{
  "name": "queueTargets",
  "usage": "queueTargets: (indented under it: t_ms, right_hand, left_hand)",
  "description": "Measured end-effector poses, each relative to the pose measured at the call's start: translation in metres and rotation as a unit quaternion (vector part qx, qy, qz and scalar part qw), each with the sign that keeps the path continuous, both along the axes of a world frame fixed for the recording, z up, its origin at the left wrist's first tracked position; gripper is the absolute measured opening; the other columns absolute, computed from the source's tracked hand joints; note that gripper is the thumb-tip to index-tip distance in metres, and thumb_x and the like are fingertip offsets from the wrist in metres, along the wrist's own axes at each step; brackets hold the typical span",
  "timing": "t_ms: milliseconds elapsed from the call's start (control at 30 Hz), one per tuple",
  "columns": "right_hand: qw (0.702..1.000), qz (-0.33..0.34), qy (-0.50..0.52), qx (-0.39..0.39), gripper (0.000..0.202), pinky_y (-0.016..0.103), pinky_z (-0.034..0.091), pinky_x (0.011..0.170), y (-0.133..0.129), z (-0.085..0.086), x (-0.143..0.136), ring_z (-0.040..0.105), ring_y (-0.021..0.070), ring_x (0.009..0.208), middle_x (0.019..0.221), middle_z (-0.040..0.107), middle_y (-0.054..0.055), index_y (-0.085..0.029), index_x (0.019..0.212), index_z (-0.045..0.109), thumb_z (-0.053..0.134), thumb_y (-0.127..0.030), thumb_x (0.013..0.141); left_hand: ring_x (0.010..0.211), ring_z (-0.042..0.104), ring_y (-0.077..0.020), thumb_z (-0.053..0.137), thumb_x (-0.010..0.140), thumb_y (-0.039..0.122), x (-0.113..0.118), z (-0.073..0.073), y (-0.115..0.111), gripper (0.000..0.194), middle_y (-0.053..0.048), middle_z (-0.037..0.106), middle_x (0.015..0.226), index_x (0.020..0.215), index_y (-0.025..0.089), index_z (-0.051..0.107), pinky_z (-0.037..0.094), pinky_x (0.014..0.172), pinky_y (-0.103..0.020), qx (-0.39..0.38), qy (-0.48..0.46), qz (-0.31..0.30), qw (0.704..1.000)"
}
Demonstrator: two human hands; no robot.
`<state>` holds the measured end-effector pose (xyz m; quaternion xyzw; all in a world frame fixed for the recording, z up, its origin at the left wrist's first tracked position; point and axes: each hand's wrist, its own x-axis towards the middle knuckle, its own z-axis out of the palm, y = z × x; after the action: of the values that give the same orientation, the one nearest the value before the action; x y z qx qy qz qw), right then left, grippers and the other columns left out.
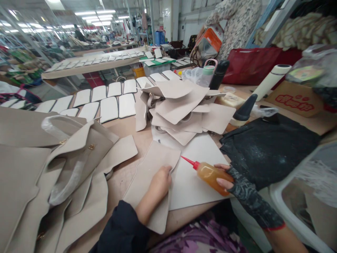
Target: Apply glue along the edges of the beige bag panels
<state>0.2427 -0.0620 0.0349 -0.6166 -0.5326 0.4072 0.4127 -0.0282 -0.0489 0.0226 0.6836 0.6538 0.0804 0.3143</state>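
Note:
My left hand (161,180) is closed on the right edge of a beige leather panel (152,158) lying on the bench. In my right hand (223,175), partly covered by a dark patterned fingerless sleeve, is a squeeze bottle (210,175) of amber liquid. Its thin red nozzle points left, close to the panel's upper right corner; whether they touch I cannot tell. Under the bottle lies a white board (195,186). A stack of beige bag pieces (181,105) with handles sits just beyond. To the left are beige bag parts (86,154) with plastic-wrapped handles.
Rows of white panels (109,109) cover the bench's far left. A black cloth (271,147) lies at right, near a cream flask (273,82), a cardboard box (295,98) and a red bag (255,66). A white-rimmed bin (279,200) stands lower right. Another person (234,24) stands behind.

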Motion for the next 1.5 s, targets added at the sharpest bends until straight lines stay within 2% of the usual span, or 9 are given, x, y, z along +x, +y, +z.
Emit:
queueTargets:
  t_ms: [100, 167, 267, 400, 567, 800, 1133, 1333, 1500]
  right_hand:
    - [1.0, -0.005, 0.002, -0.006, 0.038, 0.038, 0.056, 0.072, 0.002, 0.007, -0.001, 0.064, 0.0282, 0.089, 0.096, 0.068, 0.008, -0.022, 0.097, 0.062, 0.068, -0.04, 0.065]
    - [1.0, 0.005, -0.006, -0.015, 0.036, 0.037, 0.057, 0.069, 0.003, 0.011, -0.002, 0.064, 0.0278, 0.087, 0.094, 0.068, 0.008, -0.022, 0.095, 0.063, 0.066, -0.042, 0.066]
    - [0.999, 0.016, -0.037, -0.02, 0.031, 0.037, 0.056, 0.066, 0.005, 0.013, -0.003, 0.065, 0.0283, 0.083, 0.087, 0.069, 0.008, -0.021, 0.089, 0.066, 0.063, -0.043, 0.066]
    - [0.998, 0.012, -0.054, -0.021, 0.03, 0.035, 0.056, 0.065, 0.009, 0.011, -0.008, 0.065, 0.0266, 0.079, 0.085, 0.07, 0.007, -0.022, 0.085, 0.066, 0.06, -0.044, 0.067]
    - [0.996, 0.033, -0.067, -0.039, 0.037, 0.035, 0.056, 0.069, 0.016, 0.007, -0.016, 0.066, 0.0244, 0.079, 0.092, 0.069, 0.008, -0.019, 0.095, 0.063, 0.056, -0.048, 0.072]
    - [0.98, 0.052, -0.193, 0.024, 0.041, 0.044, 0.052, 0.08, 0.03, 0.014, -0.019, 0.064, 0.0281, 0.081, 0.091, 0.068, 0.013, -0.016, 0.096, 0.064, 0.046, -0.047, 0.076]
    - [0.97, 0.089, -0.225, 0.033, 0.034, 0.04, 0.054, 0.072, 0.029, 0.016, -0.021, 0.063, 0.0238, 0.07, 0.086, 0.069, 0.011, -0.018, 0.096, 0.064, 0.044, -0.041, 0.08]
    - [0.97, 0.094, -0.223, 0.031, 0.036, 0.04, 0.054, 0.075, 0.028, 0.017, -0.019, 0.064, 0.025, 0.077, 0.09, 0.069, 0.011, -0.017, 0.095, 0.064, 0.043, -0.043, 0.082]
    - [0.959, 0.068, -0.26, 0.089, 0.034, 0.045, 0.053, 0.081, 0.03, 0.01, -0.019, 0.064, 0.0282, 0.088, 0.096, 0.068, 0.015, -0.016, 0.099, 0.062, 0.041, -0.037, 0.085]
  left_hand:
    - [0.085, 0.063, -0.0175, 0.038, 0.082, 0.011, -0.009, -0.004, 0.002, 0.043, -0.007, 0.066, 0.106, 0.12, 0.017, 0.058, 0.055, 0.071, -0.028, -0.051, -0.116, 0.056, 0.99]
    - [0.064, 0.061, -0.0133, 0.035, 0.084, 0.013, -0.011, -0.006, 0.002, 0.046, -0.006, 0.066, 0.102, 0.125, 0.017, 0.055, 0.052, 0.051, -0.024, -0.104, -0.166, 0.091, 0.976]
    - [0.052, 0.052, -0.0083, 0.034, 0.084, 0.013, -0.01, -0.008, 0.001, 0.047, -0.007, 0.064, 0.103, 0.127, 0.016, 0.054, 0.046, 0.041, -0.019, -0.122, -0.198, 0.115, 0.966]
    - [0.05, 0.048, -0.0062, 0.034, 0.083, 0.013, -0.009, -0.011, 0.001, 0.048, -0.008, 0.063, 0.106, 0.127, 0.014, 0.053, 0.044, 0.039, -0.017, -0.119, -0.231, 0.122, 0.958]
    - [0.051, 0.05, -0.0065, 0.037, 0.083, 0.013, -0.009, -0.015, 0.0, 0.047, -0.007, 0.063, 0.102, 0.126, 0.016, 0.055, 0.042, 0.037, -0.015, -0.118, -0.23, 0.137, 0.956]
    - [0.049, 0.05, -0.0056, 0.04, 0.084, 0.014, -0.009, -0.014, 0.0, 0.045, -0.009, 0.062, 0.106, 0.127, 0.015, 0.054, 0.044, 0.037, -0.017, -0.117, -0.235, 0.139, 0.955]
    - [0.047, 0.05, -0.0044, 0.042, 0.084, 0.014, -0.009, -0.015, 0.0, 0.044, -0.009, 0.064, 0.11, 0.126, 0.014, 0.055, 0.044, 0.037, -0.016, -0.103, -0.232, 0.135, 0.958]
    - [0.057, 0.057, -0.0071, 0.042, 0.083, 0.014, -0.01, -0.014, -0.001, 0.043, -0.009, 0.063, 0.115, 0.124, 0.015, 0.057, 0.043, 0.038, -0.014, -0.076, -0.212, 0.121, 0.967]
    - [0.061, 0.059, -0.0099, 0.039, 0.084, 0.014, -0.009, -0.014, -0.002, 0.044, -0.01, 0.063, 0.114, 0.125, 0.012, 0.056, 0.044, 0.039, -0.016, -0.071, -0.207, 0.108, 0.97]
